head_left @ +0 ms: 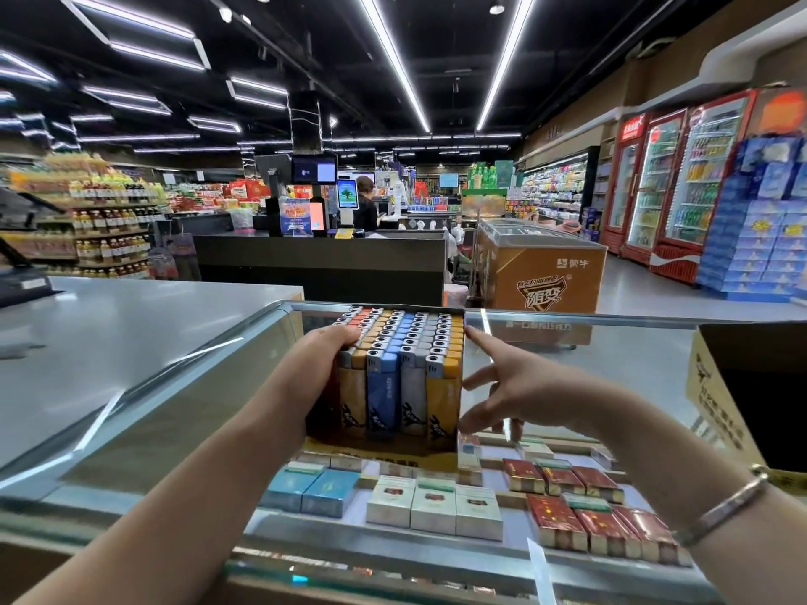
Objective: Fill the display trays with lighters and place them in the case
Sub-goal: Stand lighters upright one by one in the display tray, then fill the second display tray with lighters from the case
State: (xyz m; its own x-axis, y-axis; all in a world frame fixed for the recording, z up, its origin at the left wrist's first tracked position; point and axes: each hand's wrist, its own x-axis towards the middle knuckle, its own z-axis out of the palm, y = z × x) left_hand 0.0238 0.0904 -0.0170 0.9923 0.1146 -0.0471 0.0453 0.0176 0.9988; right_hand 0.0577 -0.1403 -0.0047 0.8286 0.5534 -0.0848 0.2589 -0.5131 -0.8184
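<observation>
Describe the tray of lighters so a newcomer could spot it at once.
Start at the glass counter in the foreground, with cigarette packs displayed under it. The lighter tray stands on top of the glass between the left hand and the right hand. Unlike the flat packs below, it holds upright rows of orange, blue and grey lighters.

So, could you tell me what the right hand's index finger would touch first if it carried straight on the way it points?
The right hand points its index finger at the far right corner of the lighter tray. It would probably meet the yellow lighters there first, though depth is unclear.
</observation>
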